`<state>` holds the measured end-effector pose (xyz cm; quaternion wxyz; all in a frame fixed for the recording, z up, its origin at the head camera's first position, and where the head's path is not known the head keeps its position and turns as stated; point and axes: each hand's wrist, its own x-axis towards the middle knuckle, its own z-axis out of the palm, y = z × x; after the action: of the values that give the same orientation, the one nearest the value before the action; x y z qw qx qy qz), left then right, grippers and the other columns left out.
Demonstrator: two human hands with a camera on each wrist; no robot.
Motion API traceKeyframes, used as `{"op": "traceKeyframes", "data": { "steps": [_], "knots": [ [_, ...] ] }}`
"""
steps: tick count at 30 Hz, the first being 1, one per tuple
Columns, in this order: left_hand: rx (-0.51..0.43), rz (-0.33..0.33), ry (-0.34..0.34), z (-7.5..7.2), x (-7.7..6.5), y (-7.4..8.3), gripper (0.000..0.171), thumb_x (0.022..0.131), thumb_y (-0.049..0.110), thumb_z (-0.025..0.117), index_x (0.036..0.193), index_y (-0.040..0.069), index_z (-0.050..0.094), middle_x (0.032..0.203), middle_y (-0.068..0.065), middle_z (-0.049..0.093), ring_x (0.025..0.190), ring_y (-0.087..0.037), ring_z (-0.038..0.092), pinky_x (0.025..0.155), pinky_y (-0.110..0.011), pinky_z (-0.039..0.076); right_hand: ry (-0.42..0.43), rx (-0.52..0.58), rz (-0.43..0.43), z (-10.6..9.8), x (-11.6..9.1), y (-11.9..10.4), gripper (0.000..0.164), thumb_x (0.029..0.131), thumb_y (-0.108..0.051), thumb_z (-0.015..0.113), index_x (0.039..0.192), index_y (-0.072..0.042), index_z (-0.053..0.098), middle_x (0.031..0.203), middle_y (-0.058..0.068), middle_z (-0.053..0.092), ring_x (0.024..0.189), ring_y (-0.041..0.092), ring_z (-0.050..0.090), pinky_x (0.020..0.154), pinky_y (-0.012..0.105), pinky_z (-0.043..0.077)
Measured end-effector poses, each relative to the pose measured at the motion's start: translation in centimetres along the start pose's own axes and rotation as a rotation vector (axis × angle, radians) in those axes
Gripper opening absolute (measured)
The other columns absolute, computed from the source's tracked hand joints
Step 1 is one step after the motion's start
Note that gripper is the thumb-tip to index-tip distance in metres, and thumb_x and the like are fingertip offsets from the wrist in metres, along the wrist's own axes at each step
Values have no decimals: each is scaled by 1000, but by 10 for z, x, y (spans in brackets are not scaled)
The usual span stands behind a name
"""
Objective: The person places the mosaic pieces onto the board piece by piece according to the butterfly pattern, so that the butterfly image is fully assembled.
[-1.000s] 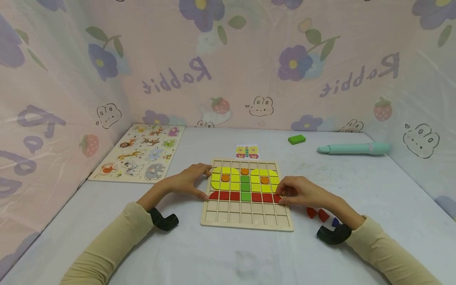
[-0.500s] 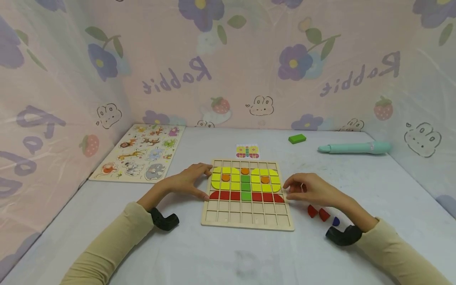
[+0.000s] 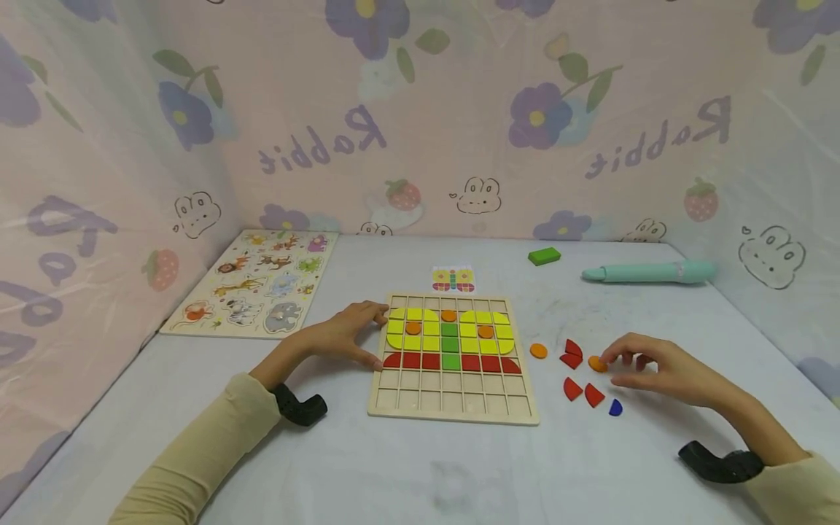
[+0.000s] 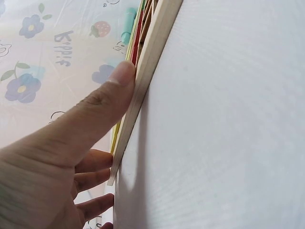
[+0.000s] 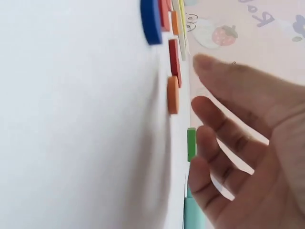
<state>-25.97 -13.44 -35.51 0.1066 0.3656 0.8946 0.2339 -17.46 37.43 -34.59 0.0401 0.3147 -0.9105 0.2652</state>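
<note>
A wooden grid board point(image 3: 453, 418) lies mid-table, bearing yellow tiles point(image 3: 413, 343), a red row point(image 3: 482, 363), a green column point(image 3: 449, 345) and orange discs point(image 3: 449, 316). My left hand point(image 3: 341, 335) rests against its left edge, thumb and fingers spread; the left wrist view shows the thumb point(image 4: 95, 107) touching the board's edge. To the right, my right hand point(image 3: 669, 368) hovers beside a loose orange disc point(image 3: 596, 364), fingers loosely bent, holding nothing. In the right wrist view a gap separates the fingers from that disc point(image 5: 173, 95).
Near the right hand lie another orange disc point(image 3: 539, 351), several red wedges point(image 3: 572, 389) and a blue piece point(image 3: 615, 407). Behind the board is a pattern card point(image 3: 453, 278). Farther off are a green block point(image 3: 544, 256), a mint wand-like object point(image 3: 650, 273) and an animal puzzle point(image 3: 262, 295).
My right hand has left the board's right edge and moved right, uncovering loose red wedges and orange discs. The red end tile stays on the board. My left hand has stayed put.
</note>
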Motion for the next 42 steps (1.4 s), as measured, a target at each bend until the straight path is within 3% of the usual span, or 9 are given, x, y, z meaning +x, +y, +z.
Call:
{"op": "traceKeyframes", "data": {
  "steps": [5, 13, 17, 21, 27, 36, 42],
  "knots": [
    [9, 4, 2, -1, 0, 1, 72, 70, 43, 79, 123, 6, 47, 148, -16, 30, 137, -34, 23, 112, -51, 18, -39, 46, 16, 9, -1, -10, 35, 73, -22, 80, 104, -23, 64, 95, -11, 63, 79, 5, 47, 65, 20, 41],
    [10, -8, -4, -3, -1, 3, 74, 70, 43, 79, 125, 6, 46, 148, -15, 29, 137, -34, 22, 112, -51, 17, -25, -28, 69, 24, 6, -19, 38, 69, -36, 82, 93, -20, 58, 78, -13, 51, 71, 4, 46, 59, 18, 41],
    [4, -4, -5, -3, -1, 3, 73, 70, 44, 79, 124, 6, 46, 148, -15, 29, 137, -34, 22, 112, -51, 17, -30, -36, 15, 24, 6, -18, 30, 73, -24, 80, 95, -21, 60, 82, -14, 53, 72, 3, 46, 59, 18, 41],
    [7, -3, -4, -2, 0, 1, 73, 70, 44, 79, 125, 7, 46, 149, -14, 29, 137, -33, 22, 112, -50, 17, -15, -31, -49, 20, 5, -16, 35, 73, -10, 79, 101, -23, 64, 89, -14, 56, 74, 3, 45, 58, 18, 40],
    [7, -1, -5, -1, 1, 0, 74, 70, 44, 78, 126, 7, 46, 149, -14, 29, 137, -33, 21, 112, -51, 17, 7, -64, -68, 17, 4, -13, 32, 72, -20, 81, 97, -22, 62, 85, -15, 55, 73, 3, 44, 58, 18, 39],
    [6, -1, -6, 0, 1, 1, 72, 70, 44, 78, 123, 7, 46, 148, -15, 30, 137, -34, 23, 112, -51, 19, 7, -37, -137, 13, 6, -10, 32, 72, -9, 79, 100, -19, 66, 85, -15, 61, 71, 2, 47, 56, 18, 40],
    [3, -16, -10, 0, 1, 1, 73, 70, 44, 78, 125, 7, 46, 148, -14, 29, 137, -33, 22, 112, -51, 19, 19, 60, -201, 22, 28, -25, 35, 72, -4, 78, 103, -15, 67, 86, -10, 61, 71, 6, 49, 55, 23, 42]
  ]
}}
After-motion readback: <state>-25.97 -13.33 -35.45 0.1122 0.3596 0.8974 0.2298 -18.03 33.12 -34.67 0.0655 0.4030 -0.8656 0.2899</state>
